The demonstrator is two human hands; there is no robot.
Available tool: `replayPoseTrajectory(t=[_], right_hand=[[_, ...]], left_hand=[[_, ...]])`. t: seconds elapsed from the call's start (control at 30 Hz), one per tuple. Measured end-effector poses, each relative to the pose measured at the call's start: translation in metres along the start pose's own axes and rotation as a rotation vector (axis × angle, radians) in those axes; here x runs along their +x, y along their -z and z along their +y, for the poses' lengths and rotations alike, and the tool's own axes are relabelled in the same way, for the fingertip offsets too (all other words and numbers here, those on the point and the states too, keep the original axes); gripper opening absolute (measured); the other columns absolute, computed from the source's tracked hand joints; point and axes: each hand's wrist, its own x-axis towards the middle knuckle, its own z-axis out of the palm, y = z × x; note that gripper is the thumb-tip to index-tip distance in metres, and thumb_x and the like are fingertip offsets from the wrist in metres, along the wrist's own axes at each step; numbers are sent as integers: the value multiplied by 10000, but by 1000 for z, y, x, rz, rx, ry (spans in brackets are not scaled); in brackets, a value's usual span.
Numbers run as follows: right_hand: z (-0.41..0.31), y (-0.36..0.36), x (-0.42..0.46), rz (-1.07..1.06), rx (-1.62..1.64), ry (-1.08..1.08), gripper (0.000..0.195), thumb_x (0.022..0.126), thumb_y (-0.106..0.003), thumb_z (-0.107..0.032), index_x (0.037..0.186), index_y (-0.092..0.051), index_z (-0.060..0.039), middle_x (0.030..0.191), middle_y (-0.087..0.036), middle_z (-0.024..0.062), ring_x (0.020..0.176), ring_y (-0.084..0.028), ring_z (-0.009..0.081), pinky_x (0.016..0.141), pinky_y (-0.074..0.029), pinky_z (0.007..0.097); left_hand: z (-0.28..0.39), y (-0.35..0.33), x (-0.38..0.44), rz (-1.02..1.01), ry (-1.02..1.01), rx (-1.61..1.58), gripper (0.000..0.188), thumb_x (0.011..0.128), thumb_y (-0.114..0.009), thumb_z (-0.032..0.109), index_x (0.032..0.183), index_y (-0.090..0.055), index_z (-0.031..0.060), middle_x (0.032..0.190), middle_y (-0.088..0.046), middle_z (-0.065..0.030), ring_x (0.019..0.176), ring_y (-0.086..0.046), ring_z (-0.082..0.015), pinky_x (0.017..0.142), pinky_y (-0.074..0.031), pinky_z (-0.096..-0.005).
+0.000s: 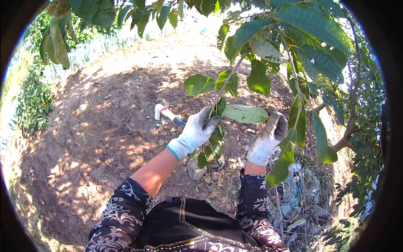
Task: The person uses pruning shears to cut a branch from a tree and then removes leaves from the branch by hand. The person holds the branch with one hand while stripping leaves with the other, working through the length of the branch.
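Note:
My left hand (201,127), in a white work glove with grey fingers, is closed around a thin leafy branch (229,77) that hangs down from the upper right. My right hand (271,134), in a matching glove, pinches the tip of a long pale green leaf (245,114). That leaf lies level between both hands, its other end by the held branch. Smaller leaves (215,146) dangle below my left hand. Another branch (296,75) with broad leaves hangs beside my right hand and partly overlaps its glove.
A white pipe elbow (160,111) with a red band and dark hose lies beyond my left wrist. A stone (195,170) sits on bare soil (94,126). Crumpled plastic sheeting (292,189) lies at lower right. Thicker tree limbs (349,126) stand at right; leaves hang overhead.

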Motion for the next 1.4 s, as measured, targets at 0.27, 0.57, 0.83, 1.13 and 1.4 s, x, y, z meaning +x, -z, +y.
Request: replayPoseTrajectory(t=[0.27,0.57,0.83,1.13,1.4], right_hand=[[-11,13,-8,-449,-351,-186,164,912,-605,-144,986,-606,2,769,-597,24,656,-531,75,585,-439,216],[-6,18,-33,-853,-929,52,182,813,-694,-116,927,-647,18,743,-629,24,659,-566,75,606,-462,235],[-20,14,-41,-749,-375,-444,191,883,-626,-137,979,-628,28,775,-615,17,684,-549,59,604,-451,212],[-27,8,-42,-788,-384,-434,94,844,-617,-31,887,-631,51,760,-621,36,646,-542,62,583,-434,204],[-19,15,-44,-651,-333,-435,69,762,-654,-14,806,-649,39,689,-607,38,625,-553,83,577,-449,247]], left_hand=[[-11,3,5,4,83,38,307,858,-507,-51,1164,-503,-64,1069,-607,-88,960,-515,-84,870,-435,-249],[-22,8,2,-21,-47,70,289,876,-518,103,1123,-539,-46,885,-630,-110,844,-533,-98,783,-469,-285],[-15,6,2,-12,-113,131,276,878,-555,108,1121,-552,-25,865,-628,-91,800,-499,-80,747,-464,-266],[-3,2,-3,-98,-1,118,539,898,-607,374,1227,-481,-34,1063,-592,-57,963,-520,-109,885,-438,-282],[1,-9,-5,-74,-12,35,313,892,-582,82,1177,-541,-40,984,-632,-67,897,-496,-75,820,-442,-258]])
